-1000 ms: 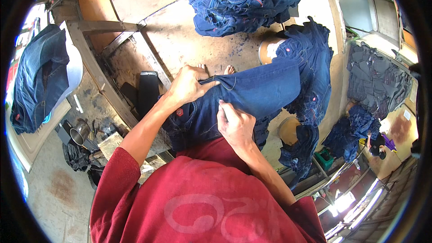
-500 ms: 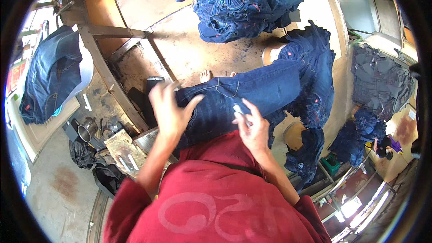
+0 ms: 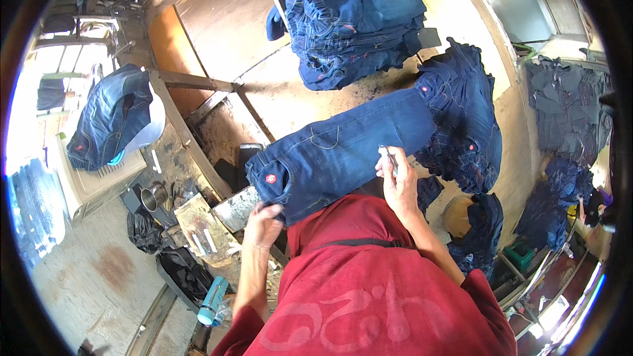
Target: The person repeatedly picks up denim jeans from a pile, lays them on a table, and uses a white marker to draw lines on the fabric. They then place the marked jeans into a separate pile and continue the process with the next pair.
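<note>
A pair of dark blue jeans (image 3: 330, 165) lies folded lengthwise in front of me, slanting from the waist at lower left to the legs at upper right. A round red label (image 3: 271, 178) shows near its waistband. My left hand (image 3: 264, 225) is closed on the near corner of the waistband. Above the near side of the legs, my right hand (image 3: 399, 184) grips a small, slim metal tool (image 3: 384, 151), mostly hidden by the fingers. A loop of pale thread (image 3: 328, 145) runs over the upper part of the denim.
Beyond stands a tall stack of folded jeans (image 3: 356, 26). More jeans (image 3: 461, 118) are heaped at the far end of the legs. To the left are a metal mug (image 3: 154, 196), a wooden board (image 3: 198, 231) and a turquoise bottle (image 3: 213, 300). Dark garments (image 3: 567, 109) lie far right.
My left hand has come down from above the jeans onto the waistband corner. The waist end now shows its red label. My right hand stays raised with the tool.
</note>
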Demonstrator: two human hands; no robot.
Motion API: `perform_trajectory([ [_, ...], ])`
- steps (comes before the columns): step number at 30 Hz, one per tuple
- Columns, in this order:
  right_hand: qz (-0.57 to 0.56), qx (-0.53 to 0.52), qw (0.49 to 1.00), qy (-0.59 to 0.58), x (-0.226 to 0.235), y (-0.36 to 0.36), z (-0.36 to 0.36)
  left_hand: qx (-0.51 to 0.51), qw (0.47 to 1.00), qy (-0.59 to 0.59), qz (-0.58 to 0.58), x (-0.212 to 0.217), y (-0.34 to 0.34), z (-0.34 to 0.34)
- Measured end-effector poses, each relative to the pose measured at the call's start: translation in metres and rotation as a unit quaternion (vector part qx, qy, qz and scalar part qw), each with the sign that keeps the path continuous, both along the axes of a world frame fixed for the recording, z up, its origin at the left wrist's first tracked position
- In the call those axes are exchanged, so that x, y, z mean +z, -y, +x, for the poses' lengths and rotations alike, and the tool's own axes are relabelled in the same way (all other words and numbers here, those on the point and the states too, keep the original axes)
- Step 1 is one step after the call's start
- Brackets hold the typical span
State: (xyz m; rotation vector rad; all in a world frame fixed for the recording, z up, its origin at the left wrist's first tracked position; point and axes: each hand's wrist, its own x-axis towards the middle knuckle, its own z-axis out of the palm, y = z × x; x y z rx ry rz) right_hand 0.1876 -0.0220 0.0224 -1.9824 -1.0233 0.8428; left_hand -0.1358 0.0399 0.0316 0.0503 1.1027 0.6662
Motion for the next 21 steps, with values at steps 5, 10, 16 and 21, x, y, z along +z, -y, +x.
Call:
perform_trajectory([
  [5,-0.117,-0.039,0.992,-0.013,0.001,-0.001,0.003,-0.284,0.958,-0.018,-0.022,-0.021,-0.024,0.024],
  [10,-0.273,-0.027,0.954,-0.12,-0.011,-0.023,-0.007,-0.15,0.981,0.086,-0.09,-0.026,-0.027,0.057],
  [16,-0.168,-0.029,0.982,-0.078,-0.019,-0.016,-0.028,-0.22,0.971,0.009,-0.097,-0.015,-0.016,0.065],
  [21,-0.141,-0.012,0.987,-0.073,-0.008,0.0,-0.031,-0.196,0.979,0.021,-0.052,-0.001,-0.006,0.053],
])
